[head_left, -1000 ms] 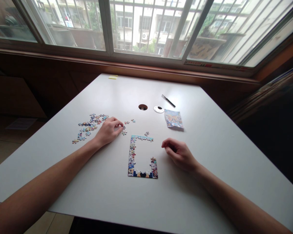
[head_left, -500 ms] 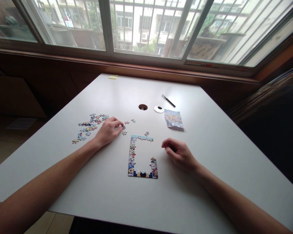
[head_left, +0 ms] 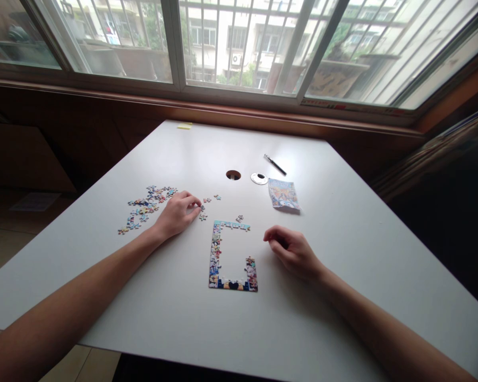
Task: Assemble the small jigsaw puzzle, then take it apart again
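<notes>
My left hand rests on the table beside the loose pieces, its thumb and fingertips closed at a small puzzle piece. Another loose piece lies just below the fingertips. My right hand is loosely curled on the table, right of the partly joined jigsaw puzzle; nothing shows in its fingers. The puzzle forms a frame with a bare middle and a gap along its right side. A single piece lies just above its top edge.
A spread of loose pieces lies left of my left hand, with two more to its right. Farther back are a creased picture sheet, a round cover, a cable hole and a pen.
</notes>
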Available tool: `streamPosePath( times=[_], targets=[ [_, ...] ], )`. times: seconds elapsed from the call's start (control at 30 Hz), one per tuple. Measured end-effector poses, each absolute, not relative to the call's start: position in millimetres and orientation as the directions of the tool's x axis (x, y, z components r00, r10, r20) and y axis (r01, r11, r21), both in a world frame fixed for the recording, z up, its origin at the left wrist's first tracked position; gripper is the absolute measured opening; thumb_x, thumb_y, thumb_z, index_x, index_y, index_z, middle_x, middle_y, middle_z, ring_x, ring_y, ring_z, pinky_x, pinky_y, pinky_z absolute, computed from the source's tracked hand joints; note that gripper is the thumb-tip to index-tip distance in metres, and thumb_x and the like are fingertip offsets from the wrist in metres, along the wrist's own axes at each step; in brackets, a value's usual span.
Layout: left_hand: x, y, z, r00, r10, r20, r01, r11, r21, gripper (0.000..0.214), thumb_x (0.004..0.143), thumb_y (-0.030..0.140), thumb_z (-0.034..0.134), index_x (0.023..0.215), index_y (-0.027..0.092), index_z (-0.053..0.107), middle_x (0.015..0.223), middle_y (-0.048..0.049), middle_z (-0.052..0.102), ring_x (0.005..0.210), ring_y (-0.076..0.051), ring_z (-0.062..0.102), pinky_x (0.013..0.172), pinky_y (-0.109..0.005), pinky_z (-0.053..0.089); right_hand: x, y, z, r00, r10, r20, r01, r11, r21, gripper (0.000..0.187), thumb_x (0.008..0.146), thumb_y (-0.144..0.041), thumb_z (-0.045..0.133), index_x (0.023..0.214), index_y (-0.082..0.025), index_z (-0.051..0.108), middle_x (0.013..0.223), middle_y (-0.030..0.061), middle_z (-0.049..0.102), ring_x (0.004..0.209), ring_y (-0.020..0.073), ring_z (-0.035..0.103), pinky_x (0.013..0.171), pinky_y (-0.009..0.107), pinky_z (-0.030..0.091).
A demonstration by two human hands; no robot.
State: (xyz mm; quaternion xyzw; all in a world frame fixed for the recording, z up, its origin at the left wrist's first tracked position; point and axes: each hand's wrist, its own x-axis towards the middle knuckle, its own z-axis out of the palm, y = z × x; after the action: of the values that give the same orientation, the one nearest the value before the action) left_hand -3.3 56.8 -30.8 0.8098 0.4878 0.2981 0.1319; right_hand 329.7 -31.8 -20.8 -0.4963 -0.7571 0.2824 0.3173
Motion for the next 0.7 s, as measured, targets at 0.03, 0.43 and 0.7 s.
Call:
streamPosePath(
  times=[0.03,0.43,0.7],
  targets=[
    [-3,57,-31,0.346,0.869,0.354,0.712,-0.489,0.504,0.014,0.089,0.029,0.058,0.092,0.022,0.070,0.098,-0.0058,0.063,0.097,-0.023,0.058,0.093,-0.039,0.047,330,-32,-21,-0.306,0.931,0.201,0.571,0.348,-0.743,0.013,0.083,-0.019,0.049,0.085,-0.019,0.062,0.068,0.0000,0.059,0.061,0.0137,0.050,0.059,0.026,0.041],
    [-3,58,-32,0.346,0.860,0.375,0.745,-0.495,0.448,0.015,0.093,0.032,0.055,0.091,0.020,0.064,0.095,-0.0061,0.063,0.091,-0.022,0.058,0.089,-0.039,0.047,328,-32,-18,-0.306,0.929,0.210,0.582,0.357,-0.731,0.013,0.083,-0.020,0.050,0.084,-0.019,0.062,0.066,-0.0006,0.057,0.059,0.0130,0.048,0.057,0.025,0.040],
    [40,56,-2,0.739,0.607,0.293,0.505,-0.786,0.356,0.025,0.098,0.021,0.047,0.100,0.026,0.071,0.104,-0.0043,0.070,0.096,-0.022,0.060,0.089,-0.039,0.046,328,-31,-20,-0.312,0.924,0.219,0.579,0.368,-0.728,0.014,0.082,-0.018,0.049,0.085,-0.019,0.062,0.065,-0.0021,0.054,0.056,0.0116,0.044,0.056,0.025,0.037]
  ],
)
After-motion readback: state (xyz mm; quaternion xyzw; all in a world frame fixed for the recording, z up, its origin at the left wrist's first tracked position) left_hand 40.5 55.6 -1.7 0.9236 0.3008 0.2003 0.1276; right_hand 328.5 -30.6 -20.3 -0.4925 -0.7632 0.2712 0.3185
